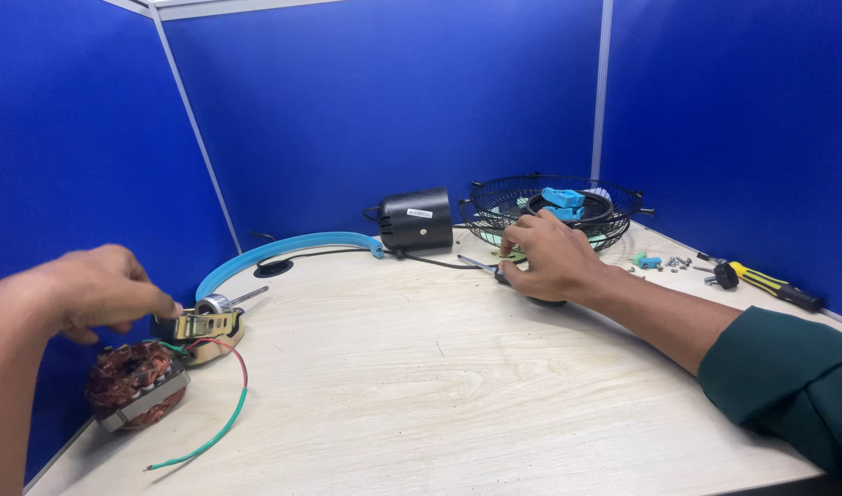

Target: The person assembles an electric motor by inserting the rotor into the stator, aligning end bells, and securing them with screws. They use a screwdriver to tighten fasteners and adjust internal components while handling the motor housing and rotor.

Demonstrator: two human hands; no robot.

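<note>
Two hands busy | left hand (95, 289) pinches, fingertips narrow, the brass-coloured metal bracket (203, 323) beside the copper-wound motor stator (134, 381) | right hand (551, 257) curls closed over the black-handled screwdriver (494, 271), pressed on the pale wooden table (439, 395) near the black wire fan guard (554, 209)

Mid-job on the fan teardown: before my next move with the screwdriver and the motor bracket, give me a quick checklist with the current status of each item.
1. Right hand has the screwdriver under its fingers: ok.
2. Left hand steadies the metal bracket: ok, fingertips touch it.
3. Red and green wires lie away from the right hand: ok.
4. Copper-wound stator sits fully on the table: not ok, close to the left edge.
5. Loose screws kept together: ok, by the yellow-handled tool.
6. Screwdriver tip type: cannot tell.
</note>
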